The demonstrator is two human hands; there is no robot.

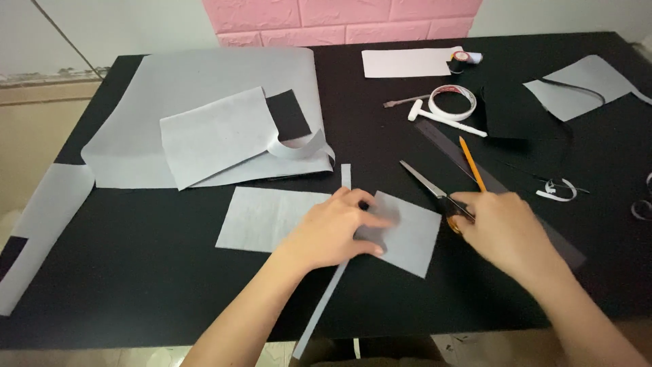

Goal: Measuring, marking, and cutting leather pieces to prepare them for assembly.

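Note:
My left hand (333,228) presses down on a small grey paper rectangle (411,234) lying on the black table (170,292). A second grey sheet (261,217) lies just left of that hand, and a narrow grey strip (322,306) runs from under it toward the front edge. My right hand (506,228) grips the handles of a pair of scissors (424,182); the blades point up and to the left, just beyond the small rectangle's right edge. A yellow pencil (471,162) and a dark ruler (448,146) lie right beside this hand.
Large grey sheets (204,102) cover the table's left half. At the back right are a tape roll (451,102), a white tool (445,119), a white paper (406,62), black sheet pieces (516,109) and another grey sheet (584,85). A pink brick wall (339,20) stands behind.

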